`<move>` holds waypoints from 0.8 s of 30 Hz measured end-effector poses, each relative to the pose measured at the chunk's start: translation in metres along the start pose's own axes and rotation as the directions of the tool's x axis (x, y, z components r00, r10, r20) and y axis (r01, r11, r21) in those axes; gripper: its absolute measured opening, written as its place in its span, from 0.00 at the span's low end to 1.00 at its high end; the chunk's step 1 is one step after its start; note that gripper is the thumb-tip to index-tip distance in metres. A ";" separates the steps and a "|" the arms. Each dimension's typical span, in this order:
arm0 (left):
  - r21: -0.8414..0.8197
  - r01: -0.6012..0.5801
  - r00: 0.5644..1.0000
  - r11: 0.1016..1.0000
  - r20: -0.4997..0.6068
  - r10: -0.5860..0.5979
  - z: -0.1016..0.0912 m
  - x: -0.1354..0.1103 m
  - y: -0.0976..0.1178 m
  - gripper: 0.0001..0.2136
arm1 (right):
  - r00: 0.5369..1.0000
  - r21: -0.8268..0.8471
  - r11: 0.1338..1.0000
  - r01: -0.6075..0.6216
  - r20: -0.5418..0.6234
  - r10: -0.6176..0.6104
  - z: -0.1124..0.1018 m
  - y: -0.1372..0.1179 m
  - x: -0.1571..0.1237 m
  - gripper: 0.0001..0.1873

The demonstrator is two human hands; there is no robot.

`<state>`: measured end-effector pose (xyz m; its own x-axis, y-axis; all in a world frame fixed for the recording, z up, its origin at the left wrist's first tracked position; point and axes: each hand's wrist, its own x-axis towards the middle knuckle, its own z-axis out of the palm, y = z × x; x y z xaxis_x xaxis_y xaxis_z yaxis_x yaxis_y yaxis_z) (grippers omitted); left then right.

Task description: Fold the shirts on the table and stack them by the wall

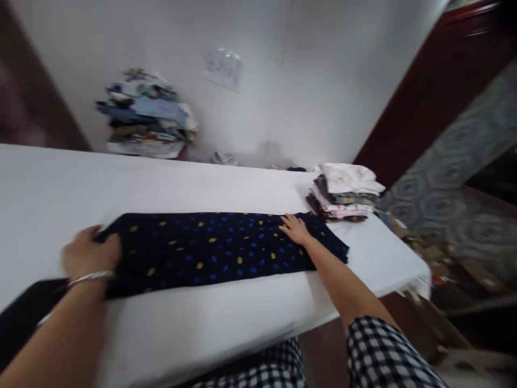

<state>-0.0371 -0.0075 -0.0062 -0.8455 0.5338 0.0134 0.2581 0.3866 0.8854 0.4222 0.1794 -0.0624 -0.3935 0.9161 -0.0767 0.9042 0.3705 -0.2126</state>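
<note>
A dark navy cloth [214, 250] with blue and yellow dots lies folded into a long strip across the white table [202, 183]. My left hand [89, 253], with a metal bangle on the wrist, rests on the cloth's left end; its fingers are curled at the edge and blurred. My right hand [295, 228] lies flat with fingers stretched out on the cloth near its right end.
A stack of folded clothes [343, 193] sits at the table's far right corner. A taller pile of clothes [147, 114] stands behind the table against the white wall. A dark wooden door frame [436, 86] and cluttered floor lie to the right.
</note>
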 end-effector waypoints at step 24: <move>0.661 -0.138 0.931 0.737 0.340 -0.131 -0.016 0.054 -0.011 0.23 | 0.961 -0.108 0.957 0.271 -0.026 -0.275 0.036 -0.139 -0.031 0.33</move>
<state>-0.0931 0.0055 -0.0079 -0.6625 0.7022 -0.2609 0.6159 0.7088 0.3439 0.3026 0.0936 -0.0651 -0.6225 0.7826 0.0104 0.7763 0.6191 -0.1187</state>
